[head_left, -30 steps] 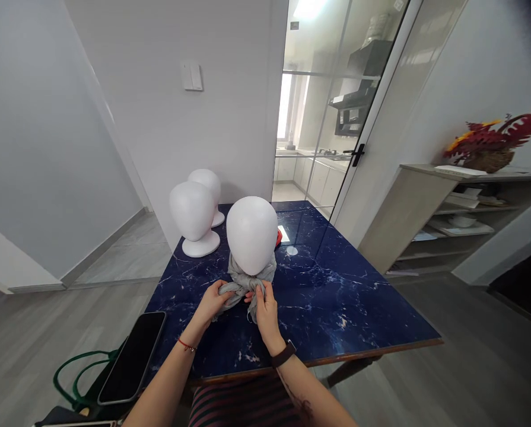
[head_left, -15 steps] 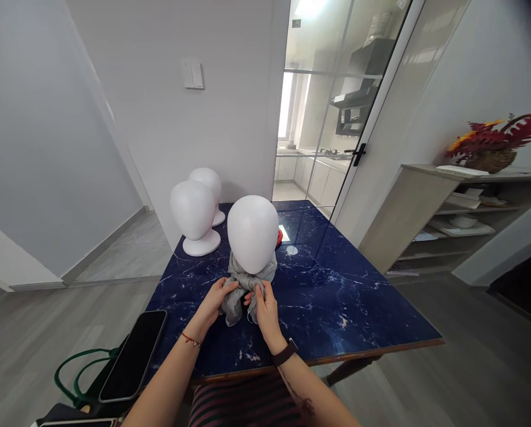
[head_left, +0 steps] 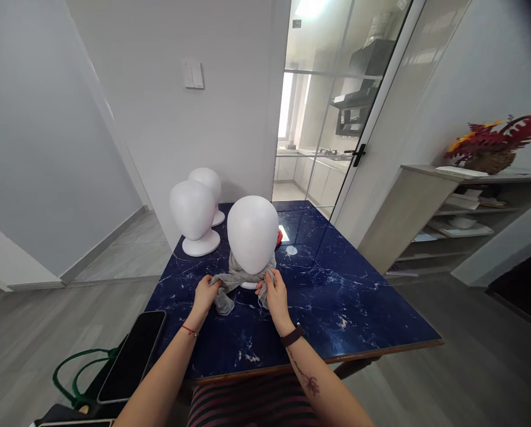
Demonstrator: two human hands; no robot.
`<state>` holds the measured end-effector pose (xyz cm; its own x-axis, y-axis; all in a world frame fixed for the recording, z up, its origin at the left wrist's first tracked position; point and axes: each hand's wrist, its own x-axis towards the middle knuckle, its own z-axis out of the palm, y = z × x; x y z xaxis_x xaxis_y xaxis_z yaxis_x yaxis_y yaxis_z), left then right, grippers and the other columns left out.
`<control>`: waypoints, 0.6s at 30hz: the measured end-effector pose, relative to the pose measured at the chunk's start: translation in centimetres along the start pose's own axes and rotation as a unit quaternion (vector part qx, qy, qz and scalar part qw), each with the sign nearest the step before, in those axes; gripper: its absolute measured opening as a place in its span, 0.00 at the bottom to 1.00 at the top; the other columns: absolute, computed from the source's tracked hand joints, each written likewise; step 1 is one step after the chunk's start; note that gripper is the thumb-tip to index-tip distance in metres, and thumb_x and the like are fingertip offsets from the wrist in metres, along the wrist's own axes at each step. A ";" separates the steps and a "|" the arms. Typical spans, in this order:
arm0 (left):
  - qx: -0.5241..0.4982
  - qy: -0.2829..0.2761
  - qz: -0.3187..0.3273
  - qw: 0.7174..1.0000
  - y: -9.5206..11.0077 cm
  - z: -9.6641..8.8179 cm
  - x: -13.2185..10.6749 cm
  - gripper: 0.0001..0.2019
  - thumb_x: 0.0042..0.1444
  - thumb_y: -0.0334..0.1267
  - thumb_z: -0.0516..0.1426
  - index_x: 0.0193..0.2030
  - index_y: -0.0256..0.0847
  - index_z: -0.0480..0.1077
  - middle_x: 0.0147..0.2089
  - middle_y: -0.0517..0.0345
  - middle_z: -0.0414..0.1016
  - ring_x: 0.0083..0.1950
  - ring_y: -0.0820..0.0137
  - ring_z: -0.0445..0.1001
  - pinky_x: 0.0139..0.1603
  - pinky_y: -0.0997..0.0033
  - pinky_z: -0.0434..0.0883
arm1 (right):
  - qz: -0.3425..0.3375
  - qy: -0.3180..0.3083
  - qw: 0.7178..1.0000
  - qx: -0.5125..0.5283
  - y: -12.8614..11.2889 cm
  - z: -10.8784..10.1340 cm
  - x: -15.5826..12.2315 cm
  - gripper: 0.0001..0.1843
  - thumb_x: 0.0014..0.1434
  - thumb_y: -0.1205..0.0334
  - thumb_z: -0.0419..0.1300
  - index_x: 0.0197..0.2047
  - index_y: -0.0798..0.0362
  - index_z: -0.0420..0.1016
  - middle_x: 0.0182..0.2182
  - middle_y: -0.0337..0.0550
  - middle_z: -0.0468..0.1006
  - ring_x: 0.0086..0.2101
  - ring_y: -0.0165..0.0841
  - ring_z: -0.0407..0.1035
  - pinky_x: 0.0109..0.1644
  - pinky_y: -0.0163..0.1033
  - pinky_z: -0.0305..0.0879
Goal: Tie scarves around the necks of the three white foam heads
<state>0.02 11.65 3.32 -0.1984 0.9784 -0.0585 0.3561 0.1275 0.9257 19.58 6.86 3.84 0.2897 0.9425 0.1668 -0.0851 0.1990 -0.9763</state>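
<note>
A white faceless mannequin head (head_left: 252, 232) stands on the dark blue marble table (head_left: 327, 284) in front of me. A grey scarf (head_left: 237, 279) is wrapped around its neck. My left hand (head_left: 205, 295) is closed on the scarf's left end, pulled out to the left. My right hand (head_left: 273, 292) is closed on the scarf's right end, beside the head's base. The two ends are spread apart, with the white base showing between them.
Two more white mannequin heads (head_left: 193, 213) stand at the table's back left. A red object (head_left: 278, 237) peeks out behind the near head. A black phone (head_left: 133, 356) lies at the table's left corner, above a green-handled bag (head_left: 76, 379). A shelf with a flower basket (head_left: 487, 155) is on the right.
My hands were close together at the front of the neck, working the scarf ends. They have now moved apart, each pulling one scarf end sideways.
</note>
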 end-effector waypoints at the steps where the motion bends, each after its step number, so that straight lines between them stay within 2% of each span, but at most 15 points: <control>1: -0.001 -0.018 0.005 1.000 0.1 0.3 -0.5 0.09 0.40 0.42 0.57 0.24 0.39 0.66 0.21 0.62 0.66 0.25 0.72 0.62 0.26 0.74 0.56 | -0.015 0.000 1.000 -0.010 0.0 0.1 -0.2 0.16 0.61 0.47 0.48 0.40 0.52 0.65 0.22 0.36 0.73 0.22 0.29 0.69 0.30 0.33 0.65; 3: -0.010 -0.098 0.019 0.995 0.6 1.0 -1.8 0.11 0.40 0.44 0.59 0.26 0.38 0.69 0.24 0.61 0.69 0.26 0.71 0.64 0.27 0.74 0.58 | -0.045 -0.003 0.998 -0.035 -0.2 0.4 -0.7 0.16 0.61 0.48 0.49 0.39 0.52 0.66 0.28 0.39 0.74 0.29 0.30 0.69 0.37 0.34 0.65; 6: 0.004 -0.275 0.051 0.960 2.0 1.6 -3.8 0.13 0.43 0.47 0.60 0.25 0.38 0.71 0.22 0.61 0.68 0.24 0.73 0.62 0.26 0.74 0.58 | -0.068 -0.008 0.995 -0.066 -0.5 0.7 -1.6 0.15 0.61 0.49 0.50 0.39 0.52 0.68 0.32 0.40 0.73 0.34 0.30 0.66 0.40 0.34 0.62; 8: 0.039 -0.325 0.099 0.940 3.0 1.5 -4.6 0.14 0.45 0.48 0.60 0.21 0.39 0.70 0.21 0.61 0.66 0.23 0.73 0.60 0.26 0.74 0.57 | -0.070 -0.014 0.994 -0.079 -0.6 0.7 -2.0 0.15 0.59 0.49 0.53 0.39 0.53 0.69 0.32 0.39 0.72 0.34 0.30 0.65 0.41 0.34 0.62; 10: 0.067 -0.300 0.156 0.939 3.7 1.0 -4.8 0.14 0.43 0.47 0.61 0.18 0.40 0.70 0.23 0.60 0.68 0.26 0.71 0.63 0.28 0.73 0.59 | -0.069 -0.020 0.994 -0.084 -0.5 0.4 -2.4 0.16 0.57 0.49 0.56 0.39 0.53 0.69 0.33 0.40 0.72 0.35 0.31 0.65 0.41 0.34 0.61; 13: 0.074 -0.199 0.199 0.957 4.0 0.1 -4.2 0.11 0.42 0.45 0.63 0.19 0.42 0.73 0.28 0.55 0.72 0.31 0.66 0.67 0.34 0.71 0.63 | -0.035 -0.014 0.997 -0.071 0.0 -0.4 -2.7 0.18 0.57 0.46 0.55 0.34 0.55 0.71 0.31 0.40 0.72 0.32 0.31 0.64 0.37 0.34 0.61; 15: 0.064 -0.127 0.185 0.972 4.0 -0.1 -3.8 0.10 0.45 0.45 0.61 0.24 0.41 0.75 0.29 0.54 0.74 0.32 0.65 0.69 0.36 0.70 0.64 | 0.006 0.008 0.998 -0.059 0.5 -0.8 -2.8 0.21 0.57 0.44 0.52 0.31 0.55 0.70 0.26 0.39 0.70 0.27 0.29 0.61 0.31 0.33 0.58; 16: 0.049 -0.110 0.169 0.978 3.9 0.0 -3.6 0.11 0.47 0.46 0.59 0.27 0.41 0.75 0.29 0.54 0.74 0.31 0.65 0.69 0.35 0.69 0.64 | 0.030 0.018 0.998 -0.052 0.6 -0.9 -2.9 0.21 0.57 0.44 0.53 0.31 0.55 0.70 0.24 0.38 0.69 0.25 0.29 0.60 0.28 0.32 0.57; 18: 0.003 -0.131 0.128 0.983 3.9 0.5 -3.5 0.14 0.49 0.48 0.58 0.31 0.39 0.75 0.30 0.54 0.75 0.30 0.66 0.70 0.34 0.70 0.64 | 0.072 0.018 0.997 -0.029 0.5 -0.8 -2.9 0.20 0.52 0.44 0.58 0.35 0.55 0.70 0.23 0.37 0.70 0.23 0.28 0.60 0.26 0.32 0.56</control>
<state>2.57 8.76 6.90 0.1415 0.9866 0.0815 0.3699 -0.1290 0.9201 19.46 4.01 2.71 0.3120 0.9498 0.0209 -0.0736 0.0461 -0.9962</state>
